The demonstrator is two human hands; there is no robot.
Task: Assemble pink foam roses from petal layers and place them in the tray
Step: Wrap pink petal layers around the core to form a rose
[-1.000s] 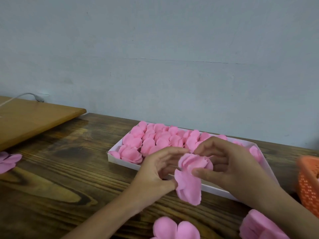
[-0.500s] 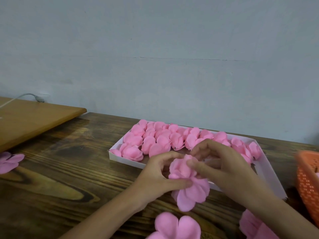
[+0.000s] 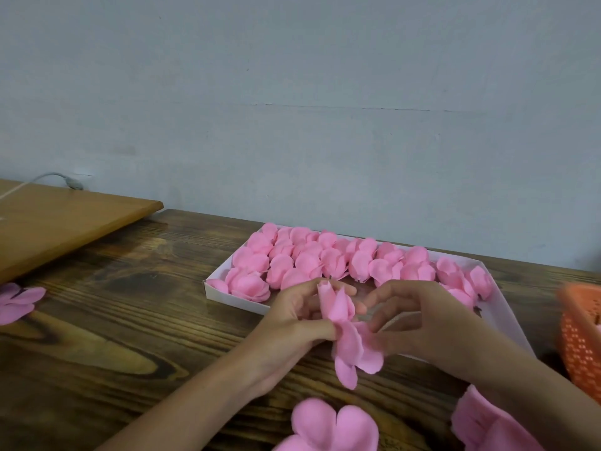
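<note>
A half-built pink foam rose [image 3: 341, 315] is held above the dark wooden table, just in front of the white tray [image 3: 227, 296]. My left hand [image 3: 292, 323] pinches its rolled centre between thumb and fingers. My right hand [image 3: 422, 323] holds the loose outer petal layer [image 3: 357, 356], which hangs down below the bud. The tray holds several finished pink roses [image 3: 325, 258] packed in rows along its far side. Its near right part is hidden behind my hands.
Loose pink petal layers lie at the near edge [image 3: 328, 428], bottom right [image 3: 481, 424] and far left [image 3: 16, 302]. An orange plastic basket [image 3: 582, 340] stands at the right edge. A lighter wooden board [image 3: 58, 222] with a cable lies back left.
The rose has turned in my hands so its centre now stands upright and narrow. The outer petal layer has dropped lower, and my right hand has shifted from the top to the layer's side.
</note>
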